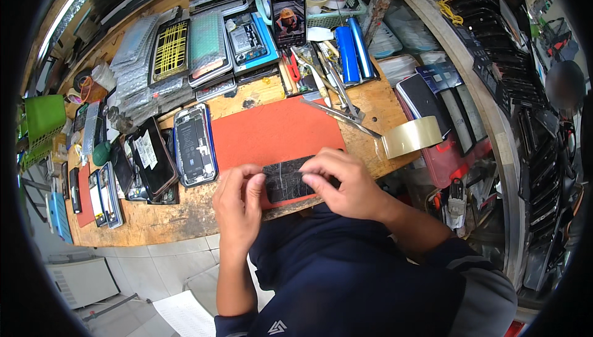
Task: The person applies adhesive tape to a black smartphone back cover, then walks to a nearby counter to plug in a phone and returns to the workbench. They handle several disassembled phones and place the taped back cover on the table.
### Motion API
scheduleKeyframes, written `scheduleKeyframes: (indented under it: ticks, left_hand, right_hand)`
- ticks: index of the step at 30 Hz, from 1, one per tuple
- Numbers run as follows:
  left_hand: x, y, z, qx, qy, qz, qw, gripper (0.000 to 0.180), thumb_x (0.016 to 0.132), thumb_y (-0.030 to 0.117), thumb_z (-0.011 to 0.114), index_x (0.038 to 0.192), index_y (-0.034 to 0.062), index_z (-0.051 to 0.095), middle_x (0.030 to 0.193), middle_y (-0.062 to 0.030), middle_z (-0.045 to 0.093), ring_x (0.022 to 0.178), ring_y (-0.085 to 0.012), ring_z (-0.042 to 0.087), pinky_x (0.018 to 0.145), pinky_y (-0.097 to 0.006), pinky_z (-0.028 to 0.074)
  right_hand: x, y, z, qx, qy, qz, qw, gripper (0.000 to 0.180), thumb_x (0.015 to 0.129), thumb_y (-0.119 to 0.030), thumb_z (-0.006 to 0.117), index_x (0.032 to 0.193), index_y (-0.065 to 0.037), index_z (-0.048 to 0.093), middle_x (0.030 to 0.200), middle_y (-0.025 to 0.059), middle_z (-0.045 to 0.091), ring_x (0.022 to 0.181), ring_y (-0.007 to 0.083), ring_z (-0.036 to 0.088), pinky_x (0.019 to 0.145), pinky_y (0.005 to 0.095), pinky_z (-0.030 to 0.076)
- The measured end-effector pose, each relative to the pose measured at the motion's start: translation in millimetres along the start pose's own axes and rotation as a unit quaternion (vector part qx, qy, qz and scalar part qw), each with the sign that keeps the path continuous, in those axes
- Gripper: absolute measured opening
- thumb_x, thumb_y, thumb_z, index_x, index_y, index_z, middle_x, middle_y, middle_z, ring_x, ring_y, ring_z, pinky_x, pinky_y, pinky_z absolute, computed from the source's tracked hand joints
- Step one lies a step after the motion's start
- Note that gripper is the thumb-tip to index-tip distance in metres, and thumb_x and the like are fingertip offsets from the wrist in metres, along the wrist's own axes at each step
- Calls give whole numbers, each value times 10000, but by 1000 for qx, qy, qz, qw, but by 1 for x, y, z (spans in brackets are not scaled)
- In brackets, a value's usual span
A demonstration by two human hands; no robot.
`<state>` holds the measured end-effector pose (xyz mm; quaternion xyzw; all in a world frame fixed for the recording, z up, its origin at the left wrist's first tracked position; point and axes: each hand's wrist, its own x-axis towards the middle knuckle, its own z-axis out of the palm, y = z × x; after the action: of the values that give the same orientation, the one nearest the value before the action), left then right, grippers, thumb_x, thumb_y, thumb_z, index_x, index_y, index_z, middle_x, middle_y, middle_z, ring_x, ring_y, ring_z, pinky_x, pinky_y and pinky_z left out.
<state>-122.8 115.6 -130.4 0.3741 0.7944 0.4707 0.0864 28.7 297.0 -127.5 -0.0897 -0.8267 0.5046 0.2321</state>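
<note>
A flat black rectangular phone panel (pixel 285 182), with pale streaks on its surface, lies lengthwise over the near edge of a red mat (pixel 272 128). My left hand (pixel 238 198) grips its left end, fingers and thumb closed at the edge. Over the panel's right part, my right hand (pixel 343 182) is closed in a pinch, thumb against forefinger. Whatever is between those fingertips is too small to make out. Left of the mat lies an opened phone (pixel 195 145) with its battery and inner parts showing.
A lit phone (pixel 288 19) stands upright behind the mat. Tweezers (pixel 346 117) and other tools lie at the far right, near a roll of clear tape (pixel 412 137) at the bench edge. Dark phones (pixel 151 155) pile up at left; bubble-wrapped panels (pixel 133 43) are stacked at the back.
</note>
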Motion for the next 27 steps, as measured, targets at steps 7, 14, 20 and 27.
scheduleKeyframes:
  ticks: [7, 14, 20, 27]
  left_hand:
    - [-5, -13, -6, 296, 9, 17, 955, 322, 907, 252, 844, 1116, 55, 698, 1023, -122, 672, 992, -355, 624, 890, -480, 478]
    - [0, -17, -10, 296, -32, 29, 954, 236, 901, 212, 837, 981, 37, 700, 995, -130, 635, 982, -352, 592, 859, -468, 461]
    - [-4, -18, -5, 227, 12, 24, 974, 225, 910, 165, 833, 1019, 20, 700, 1034, -149, 617, 990, -369, 576, 889, -489, 467]
    - [-8, -20, -7, 231, 14, 25, 972, 166, 940, 126, 796, 1020, 16, 700, 964, -151, 652, 933, -367, 616, 837, -480, 497]
  right_hand:
    - [-1, 6, 0, -15, 20, 1, 1000, 87, 980, -33, 742, 1042, 1, 692, 969, 91, 677, 793, 199, 717, 687, 332, 559]
    - [-2, 19, 29, 37, 36, 54, 997, 90, 978, -17, 748, 1040, 5, 687, 938, 112, 686, 784, 206, 724, 696, 331, 574]
    - [-4, 27, 32, 31, 45, 63, 997, 84, 990, 7, 738, 1054, 37, 693, 973, 119, 720, 835, 177, 754, 696, 302, 617]
    - [3, 21, 29, 47, 25, 110, 993, 98, 981, 9, 732, 1067, 31, 689, 958, 139, 743, 809, 215, 776, 688, 321, 617]
